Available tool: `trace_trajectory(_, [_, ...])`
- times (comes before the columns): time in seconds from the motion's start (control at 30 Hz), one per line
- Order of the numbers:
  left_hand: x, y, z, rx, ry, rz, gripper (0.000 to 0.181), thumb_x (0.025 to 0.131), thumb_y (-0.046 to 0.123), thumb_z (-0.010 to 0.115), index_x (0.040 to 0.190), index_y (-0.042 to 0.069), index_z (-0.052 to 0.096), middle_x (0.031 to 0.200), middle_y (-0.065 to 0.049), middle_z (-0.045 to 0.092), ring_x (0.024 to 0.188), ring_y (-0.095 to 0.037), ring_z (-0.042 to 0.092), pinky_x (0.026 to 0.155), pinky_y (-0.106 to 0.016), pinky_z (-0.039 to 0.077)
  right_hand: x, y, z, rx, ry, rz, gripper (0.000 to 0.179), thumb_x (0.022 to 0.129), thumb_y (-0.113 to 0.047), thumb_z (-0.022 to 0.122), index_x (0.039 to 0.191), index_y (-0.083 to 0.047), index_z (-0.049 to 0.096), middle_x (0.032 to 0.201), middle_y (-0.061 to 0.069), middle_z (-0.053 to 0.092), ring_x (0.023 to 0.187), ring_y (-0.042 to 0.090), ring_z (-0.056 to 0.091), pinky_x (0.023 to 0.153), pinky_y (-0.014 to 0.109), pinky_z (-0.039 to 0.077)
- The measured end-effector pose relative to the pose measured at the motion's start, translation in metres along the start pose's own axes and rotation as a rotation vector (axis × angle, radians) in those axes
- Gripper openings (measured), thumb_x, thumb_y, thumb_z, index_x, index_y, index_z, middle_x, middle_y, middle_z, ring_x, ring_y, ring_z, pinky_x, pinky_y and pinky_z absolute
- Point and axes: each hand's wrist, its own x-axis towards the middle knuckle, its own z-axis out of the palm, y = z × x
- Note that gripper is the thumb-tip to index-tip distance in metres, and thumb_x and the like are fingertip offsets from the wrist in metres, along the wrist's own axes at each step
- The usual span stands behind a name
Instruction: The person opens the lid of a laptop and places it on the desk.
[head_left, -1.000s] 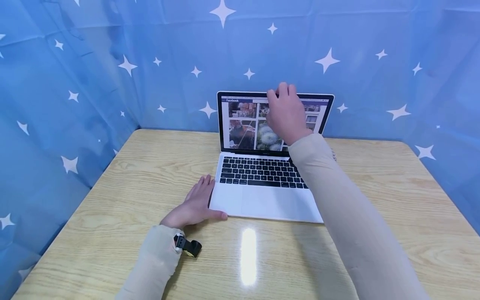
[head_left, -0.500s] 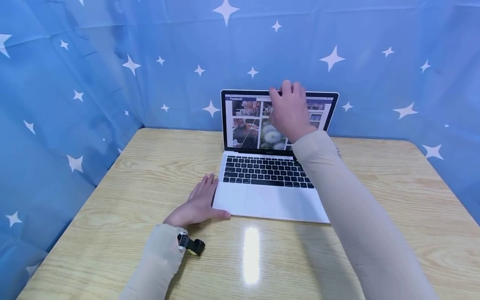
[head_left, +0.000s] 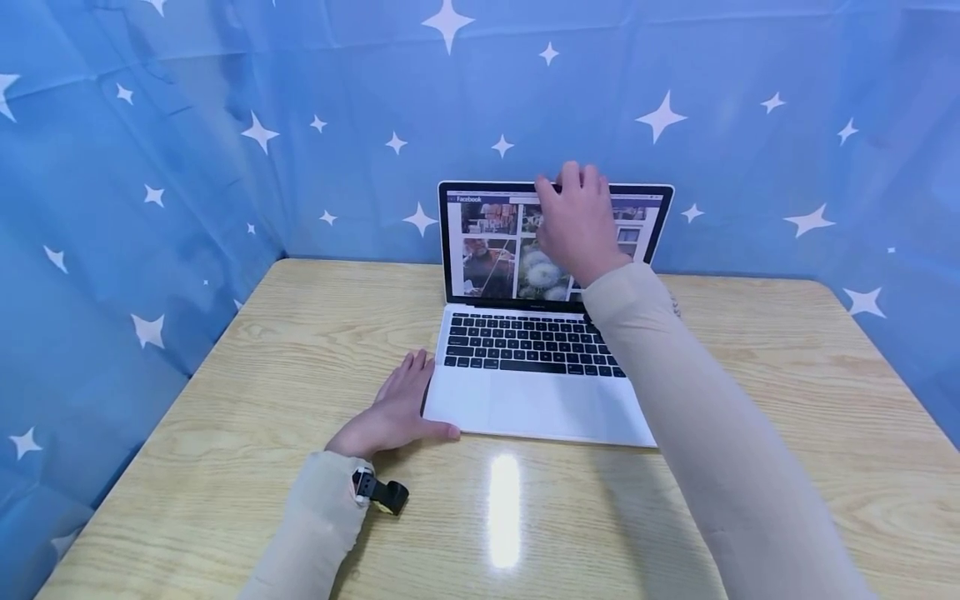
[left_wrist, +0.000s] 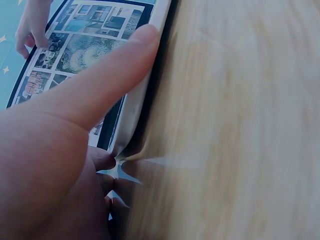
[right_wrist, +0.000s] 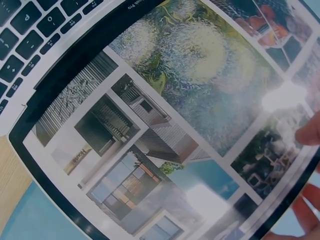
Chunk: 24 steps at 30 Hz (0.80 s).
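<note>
An opened laptop [head_left: 540,396] with a silver body and black keys stands on the wooden table. Its lit-looking screen [head_left: 487,267] shows a page of pictures and leans back. My right hand [head_left: 577,229] pinches the top edge of the screen near the middle, thumb in front and fingers over the back, as the right wrist view also shows with fingertips [right_wrist: 310,130] at the border. My left hand [head_left: 397,408] rests against the laptop's left front corner. Its fingers lie along the side and the straight thumb [left_wrist: 125,60] lies along the front edge.
The wooden table [head_left: 225,467] runs up to a blue curtain [head_left: 360,92] with white stars, close behind the laptop. A black band [head_left: 382,492] with a small device is on the left wrist. The right sleeve [head_left: 690,400] covers the right part of the keyboard.
The head view has shifted slightly, and the glare on the screen has lessened since one second ago. Both hands keep their places on the laptop.
</note>
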Motion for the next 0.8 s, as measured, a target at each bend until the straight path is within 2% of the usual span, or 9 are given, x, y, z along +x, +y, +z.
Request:
trace_trajectory(0.13, [0.000,0.000,0.002,-0.014,0.007,0.009,0.119,0.060,0.070,0.063,0.144,0.007,0.005,0.149,-0.009,-0.005,0.134,-0.023,-0.010,0.107,-0.040,-0.003,-0.002,0.000,0.000,-0.001,0.010,0.005,0.057,0.082,-0.014,0.052,0.136,-0.007,0.034,0.108,0.018,0.035,0.097,0.035,0.030,0.091,0.051,0.027])
trace_trajectory(0.4, [0.000,-0.002,0.002,-0.005,0.009,0.009,0.119,0.060,0.071,0.061,0.144,0.007,0.005,0.149,-0.009,-0.004,0.134,-0.023,-0.010,0.107,-0.041,-0.003,-0.002,0.000,0.002,-0.024,-0.003,-0.011,0.065,0.084,-0.034,0.059,0.136,-0.007,0.033,0.112,0.020,0.036,0.101,0.036,0.031,0.093,0.053,0.027])
trace_trajectory(0.8, [0.001,-0.003,0.003,0.001,0.029,0.024,0.119,0.059,0.070,0.063,0.143,0.005,0.008,0.149,-0.012,-0.002,0.134,-0.025,-0.008,0.107,-0.041,-0.002,0.011,0.003,0.008,-0.052,-0.060,0.005,0.070,0.083,-0.038,0.060,0.138,-0.006,0.030,0.118,0.020,0.034,0.107,0.037,0.030,0.096,0.053,0.024])
